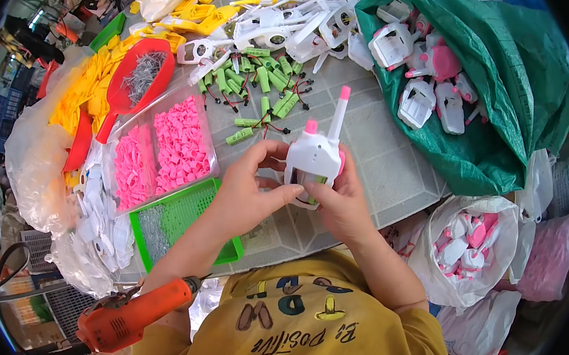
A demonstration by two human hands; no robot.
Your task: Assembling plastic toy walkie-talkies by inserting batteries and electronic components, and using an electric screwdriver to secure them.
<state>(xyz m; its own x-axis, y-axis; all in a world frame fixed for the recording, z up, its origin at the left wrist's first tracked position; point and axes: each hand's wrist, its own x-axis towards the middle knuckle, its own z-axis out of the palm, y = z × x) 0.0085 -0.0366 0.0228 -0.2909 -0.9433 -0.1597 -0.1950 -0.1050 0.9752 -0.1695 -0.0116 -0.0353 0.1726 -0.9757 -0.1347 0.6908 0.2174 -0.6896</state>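
Both hands hold a white toy walkie-talkie (316,154) with a pink-tipped antenna and a pink knob, above the table in front of me. My left hand (251,187) closes around its left side, thumb against the lower edge. My right hand (345,200) grips the other side, its thumb over an opening low on the casing. Something green shows inside that opening, partly hidden by the thumbs. Just beyond lie green battery packs (263,79) with red and black leads and small plugs.
White and yellow casings (270,27) pile up at the back. A red scoop (141,74) of screws, a clear box (214,164) of pink parts and a green tray (190,210) sit left. An orange power tool (127,316) is lower left. A green sack (509,82) and white bag (419,267) hold toys, right.
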